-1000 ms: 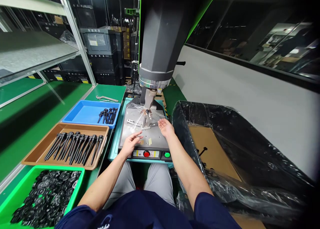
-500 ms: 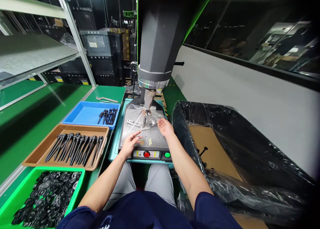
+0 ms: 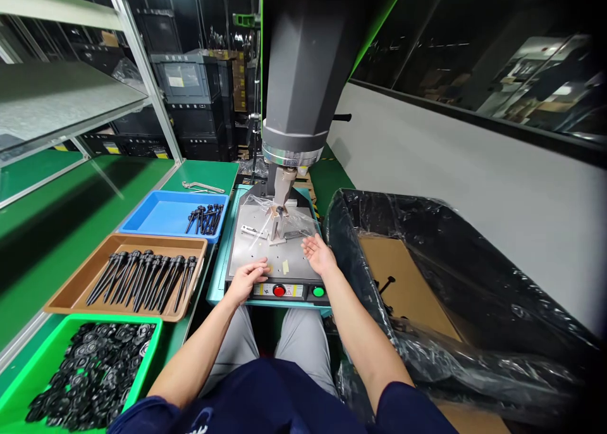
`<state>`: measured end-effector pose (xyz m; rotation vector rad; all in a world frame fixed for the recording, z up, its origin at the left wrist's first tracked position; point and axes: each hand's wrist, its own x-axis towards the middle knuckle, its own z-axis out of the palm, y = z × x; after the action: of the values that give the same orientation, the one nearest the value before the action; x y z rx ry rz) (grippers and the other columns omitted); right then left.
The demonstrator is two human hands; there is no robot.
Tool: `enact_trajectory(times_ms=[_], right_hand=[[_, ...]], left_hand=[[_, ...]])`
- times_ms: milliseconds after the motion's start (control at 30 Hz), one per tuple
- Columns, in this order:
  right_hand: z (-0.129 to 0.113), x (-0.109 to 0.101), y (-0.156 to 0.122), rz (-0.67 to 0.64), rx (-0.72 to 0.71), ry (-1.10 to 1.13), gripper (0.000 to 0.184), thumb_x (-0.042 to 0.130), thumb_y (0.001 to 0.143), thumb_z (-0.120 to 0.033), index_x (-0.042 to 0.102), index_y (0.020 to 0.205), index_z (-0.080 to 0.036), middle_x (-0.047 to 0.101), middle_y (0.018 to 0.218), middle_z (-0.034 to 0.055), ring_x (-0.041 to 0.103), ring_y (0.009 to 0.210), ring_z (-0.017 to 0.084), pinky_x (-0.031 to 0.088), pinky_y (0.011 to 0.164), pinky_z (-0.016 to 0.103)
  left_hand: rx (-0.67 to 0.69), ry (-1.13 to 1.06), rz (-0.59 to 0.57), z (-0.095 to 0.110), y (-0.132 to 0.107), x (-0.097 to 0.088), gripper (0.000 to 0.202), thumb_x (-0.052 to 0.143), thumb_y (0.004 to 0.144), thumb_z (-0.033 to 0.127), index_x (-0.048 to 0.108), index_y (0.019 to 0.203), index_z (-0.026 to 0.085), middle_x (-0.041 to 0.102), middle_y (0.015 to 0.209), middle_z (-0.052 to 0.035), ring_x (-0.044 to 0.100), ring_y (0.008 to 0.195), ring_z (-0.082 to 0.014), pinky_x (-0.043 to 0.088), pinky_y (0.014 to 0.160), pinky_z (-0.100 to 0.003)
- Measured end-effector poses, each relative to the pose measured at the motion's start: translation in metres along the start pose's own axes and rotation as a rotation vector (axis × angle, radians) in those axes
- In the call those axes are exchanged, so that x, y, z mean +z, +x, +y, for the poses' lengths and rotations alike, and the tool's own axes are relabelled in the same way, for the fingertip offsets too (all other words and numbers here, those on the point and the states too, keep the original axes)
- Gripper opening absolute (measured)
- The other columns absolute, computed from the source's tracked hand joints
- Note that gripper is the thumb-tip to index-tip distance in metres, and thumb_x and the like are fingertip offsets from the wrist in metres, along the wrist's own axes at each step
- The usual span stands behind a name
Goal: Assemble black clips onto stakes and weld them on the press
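Note:
My left hand (image 3: 247, 281) hovers over the front left of the press's metal base plate (image 3: 246, 257), fingers stretched out and holding nothing. On the right side of the plate is my right hand (image 3: 318, 254), its fingers loosely curved and apart, with nothing visible in them. Between and beyond the hands stands a small fixture (image 3: 277, 230) with a black part (image 3: 279, 211) at its top, right under the metal tip (image 3: 284, 184) of the press head. Clear plastic film (image 3: 301, 222) spreads around the fixture, close to my right fingertips; whether they touch it I cannot tell.
Left, on the green bench, are a blue tray (image 3: 152, 212) and a brown tray (image 3: 71, 288) of black rod-like parts, a green bin (image 3: 19, 383) of black round parts, and a wrench (image 3: 203, 186). A red button (image 3: 279, 290) and green button (image 3: 318, 291) face me. Right stands a plastic-lined box (image 3: 403, 257).
Both hands have drawn back slightly toward me, the right one also a little to the right. My left fingers lie closer together. The press head and fixture look unchanged.

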<state>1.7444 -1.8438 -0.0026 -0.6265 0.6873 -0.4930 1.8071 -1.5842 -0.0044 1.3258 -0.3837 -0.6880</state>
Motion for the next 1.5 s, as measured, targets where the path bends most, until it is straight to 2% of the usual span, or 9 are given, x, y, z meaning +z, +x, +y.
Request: enact_trajectory(times_ms=[133,267,367,533,733,900,1100,1333,1500], right_hand=[[0.016,-0.048,-0.015,0.118,-0.339,-0.268,0.016,0.074,0.08,-0.032,0.069,0.082,-0.017,0.072,0.079,0.0028,0.064,0.063,0.012,0.049,0.051,0.019],[0.036,-0.108,-0.028,0.328,-0.718,-0.749,0.025,0.078,0.072,-0.032,0.072,0.094,-0.022,0.071,0.104,0.006,0.063,0.102,0.02,0.053,0.087,0.03],[0.053,-0.14,-0.032,0.3,-0.674,-0.931,0.047,0.077,0.071,-0.04,0.067,0.114,-0.023,0.064,0.126,0.0096,0.056,0.122,0.026,0.043,0.107,0.043],[0.072,-0.167,-0.031,0.152,-0.569,-1.106,0.075,0.063,0.077,-0.057,0.051,0.139,-0.016,0.055,0.14,0.0175,0.052,0.131,0.033,0.04,0.11,0.048],[0.08,-0.183,-0.032,0.085,-0.59,-1.186,0.087,0.06,0.076,-0.061,0.042,0.146,-0.012,0.048,0.147,0.0208,0.046,0.137,0.036,0.038,0.112,0.051],[0.085,-0.181,-0.035,0.162,-0.614,-1.199,0.082,0.059,0.077,-0.061,0.045,0.144,-0.015,0.051,0.145,0.0198,0.049,0.134,0.036,0.04,0.11,0.052],[0.085,-0.181,-0.039,0.046,-0.57,-1.116,0.087,0.06,0.078,-0.059,0.036,0.15,-0.018,0.043,0.153,0.016,0.042,0.141,0.032,0.033,0.117,0.05],[0.084,-0.178,-0.042,0.066,-0.54,-1.098,0.089,0.061,0.078,-0.06,0.035,0.151,-0.017,0.043,0.153,0.016,0.041,0.142,0.031,0.032,0.118,0.049],[0.083,-0.177,-0.043,0.061,-0.518,-1.097,0.091,0.061,0.078,-0.061,0.033,0.152,-0.017,0.043,0.153,0.0156,0.041,0.142,0.031,0.031,0.118,0.049]], left_hand=[[0.077,0.193,0.091,-0.011,-0.025,-0.016,0.037,0.073,0.076,0.05,0.077,0.094,0.018,0.064,0.131,-0.0159,0.066,0.111,-0.0325,0.055,0.09,-0.048],[0.312,0.48,0.478,-0.031,-0.047,-0.045,0.034,0.068,0.081,0.043,0.072,0.106,0.021,0.064,0.127,-0.0137,0.058,0.122,-0.0308,0.048,0.101,-0.047],[0.29,0.666,0.633,-0.046,-0.049,-0.064,0.053,0.071,0.078,0.041,0.062,0.127,0.023,0.057,0.135,-0.0143,0.052,0.129,-0.0325,0.042,0.108,-0.049],[0.176,0.815,0.567,-0.062,-0.038,-0.079,0.066,0.069,0.078,0.043,0.052,0.137,0.02,0.057,0.134,-0.0149,0.054,0.126,-0.0323,0.042,0.107,-0.049],[0.224,0.864,0.505,-0.065,-0.037,-0.088,0.064,0.068,0.079,0.046,0.054,0.136,0.021,0.058,0.131,-0.0133,0.058,0.119,-0.0303,0.046,0.103,-0.047],[0.219,0.863,0.517,-0.067,-0.035,-0.09,0.065,0.069,0.078,0.044,0.053,0.136,0.021,0.058,0.13,-0.013,0.058,0.118,-0.0305,0.047,0.102,-0.047],[0.198,0.866,0.449,-0.069,-0.035,-0.095,0.068,0.069,0.078,0.042,0.049,0.14,0.022,0.055,0.136,-0.0124,0.055,0.124,-0.0303,0.045,0.105,-0.047],[0.216,0.881,0.448,-0.071,-0.037,-0.094,0.07,0.069,0.079,0.043,0.047,0.142,0.021,0.053,0.139,-0.0139,0.052,0.129,-0.031,0.041,0.109,-0.049],[0.183,0.889,0.444,-0.061,-0.037,-0.096,0.062,0.066,0.081,0.044,0.054,0.136,0.019,0.059,0.131,-0.014,0.059,0.12,-0.0303,0.046,0.104,-0.048]])
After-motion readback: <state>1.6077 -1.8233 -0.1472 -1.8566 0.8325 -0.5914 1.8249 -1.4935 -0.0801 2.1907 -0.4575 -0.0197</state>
